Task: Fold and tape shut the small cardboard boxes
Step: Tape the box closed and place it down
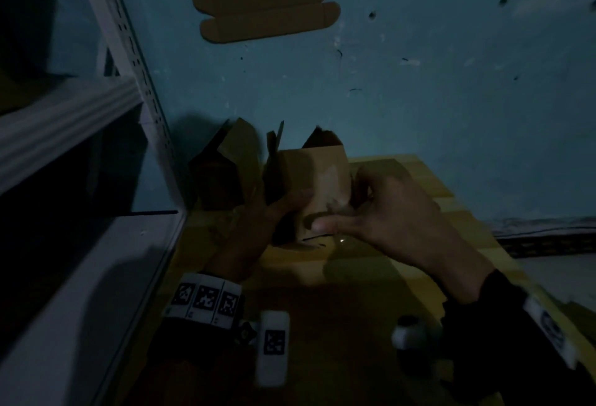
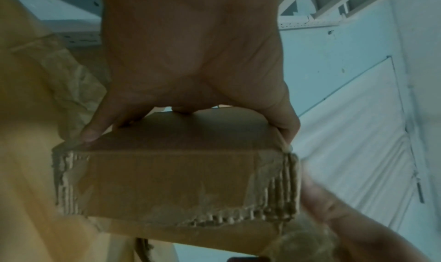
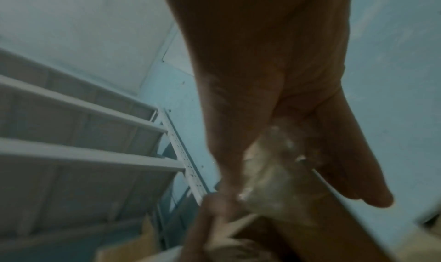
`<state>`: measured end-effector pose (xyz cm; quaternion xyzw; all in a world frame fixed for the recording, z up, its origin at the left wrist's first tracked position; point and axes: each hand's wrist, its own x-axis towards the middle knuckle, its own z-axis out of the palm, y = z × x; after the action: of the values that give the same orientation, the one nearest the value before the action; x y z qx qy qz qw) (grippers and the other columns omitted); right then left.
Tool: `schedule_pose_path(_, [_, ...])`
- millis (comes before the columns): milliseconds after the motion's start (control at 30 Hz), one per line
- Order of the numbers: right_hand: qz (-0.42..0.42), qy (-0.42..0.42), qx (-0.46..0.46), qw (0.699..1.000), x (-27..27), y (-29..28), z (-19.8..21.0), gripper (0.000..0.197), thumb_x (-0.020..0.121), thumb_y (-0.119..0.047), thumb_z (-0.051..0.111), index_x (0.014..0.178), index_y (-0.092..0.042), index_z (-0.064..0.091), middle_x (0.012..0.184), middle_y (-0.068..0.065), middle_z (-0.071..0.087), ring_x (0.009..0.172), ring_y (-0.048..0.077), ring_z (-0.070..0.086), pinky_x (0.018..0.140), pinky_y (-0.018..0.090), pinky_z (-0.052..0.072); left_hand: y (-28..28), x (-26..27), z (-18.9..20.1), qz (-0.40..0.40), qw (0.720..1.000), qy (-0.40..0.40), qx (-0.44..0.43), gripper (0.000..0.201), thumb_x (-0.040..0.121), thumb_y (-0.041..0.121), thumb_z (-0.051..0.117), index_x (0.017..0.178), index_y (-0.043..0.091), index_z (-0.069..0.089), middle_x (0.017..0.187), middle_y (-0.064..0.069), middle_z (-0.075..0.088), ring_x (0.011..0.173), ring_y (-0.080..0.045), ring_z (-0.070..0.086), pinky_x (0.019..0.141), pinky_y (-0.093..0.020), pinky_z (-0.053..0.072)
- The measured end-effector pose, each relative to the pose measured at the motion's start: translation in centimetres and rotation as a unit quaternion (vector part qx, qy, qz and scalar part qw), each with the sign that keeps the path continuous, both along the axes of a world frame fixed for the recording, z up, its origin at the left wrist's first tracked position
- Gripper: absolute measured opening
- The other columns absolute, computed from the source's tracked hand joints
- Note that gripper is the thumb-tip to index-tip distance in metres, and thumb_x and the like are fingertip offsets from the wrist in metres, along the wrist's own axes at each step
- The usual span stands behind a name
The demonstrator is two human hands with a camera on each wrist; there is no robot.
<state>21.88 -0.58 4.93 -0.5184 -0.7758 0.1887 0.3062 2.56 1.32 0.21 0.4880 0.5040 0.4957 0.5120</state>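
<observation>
The left hand has its grip curled round a small cardboard box, thumb on one edge and fingers on the other. The right hand pinches crumpled clear tape against the near face. Behind the grip, open boxes wait. Taping seems underway; next, smooth the strip flat.

White metal shelving stands left against a scuffed blue wall, with a yellow tabletop below.
</observation>
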Motion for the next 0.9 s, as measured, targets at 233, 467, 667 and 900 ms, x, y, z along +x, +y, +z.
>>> schedule_pose_path(233, [0.055, 0.034, -0.022, 0.998, 1.1, 2.2, -1.5, 0.038, 0.065, -0.033, 0.096, 0.060, -0.021, 0.060, 0.066, -0.007, 0.066, 0.067, 0.007, 0.062, 0.066, 0.033, 0.050, -0.2, -0.5, -0.2, -0.026, 0.999, 0.014, 0.024, 0.069, 0.069, 0.043, 0.068, 0.133, 0.035, 0.045, 0.118, 0.011, 0.060, 0.097, -0.005, 0.062, 0.064, -0.017, 0.053])
schedule_pose_path(467, [0.163, 0.099, -0.078, 0.979, 3.0, 2.7, -2.1, 0.032, 0.074, -0.007, 0.090, 0.064, -0.014, 0.061, 0.070, 0.006, 0.065, 0.057, 0.027, 0.061, 0.057, 0.034, 0.048, -0.1, -1.0, -0.7, -0.040, 0.996, 0.079, 0.033, 0.068, 0.078, 0.034, 0.068, 0.138, 0.035, 0.036, 0.111, 0.021, 0.053, 0.097, 0.003, 0.055, 0.079, -0.019, 0.051])
schedule_pose_path(667, [0.192, 0.145, -0.136, 0.961, 3.8, 2.6, -2.1, 0.035, 0.076, 0.021, 0.073, 0.065, -0.007, 0.055, 0.063, 0.003, 0.062, 0.060, 0.016, 0.064, 0.058, 0.029, 0.049, 0.3, -1.5, -0.6, -0.055, 0.995, 0.078, 0.022, 0.080, 0.071, 0.039, 0.082, 0.138, 0.036, 0.038, 0.124, 0.011, 0.057, 0.113, -0.014, 0.060, 0.098, -0.038, 0.051])
schedule_pose_path(900, [0.217, 0.214, -0.184, 0.934, 4.3, 2.4, -2.5, 0.030, 0.074, 0.019, 0.060, 0.077, -0.009, 0.072, 0.073, 0.012, 0.070, 0.059, 0.014, 0.064, 0.054, 0.019, 0.047, -0.1, -1.7, -0.4, -0.067, 0.996, 0.061, 0.022, 0.082, 0.067, 0.033, 0.072, 0.140, 0.033, 0.034, 0.119, 0.010, 0.056, 0.098, -0.004, 0.059, 0.072, -0.017, 0.055])
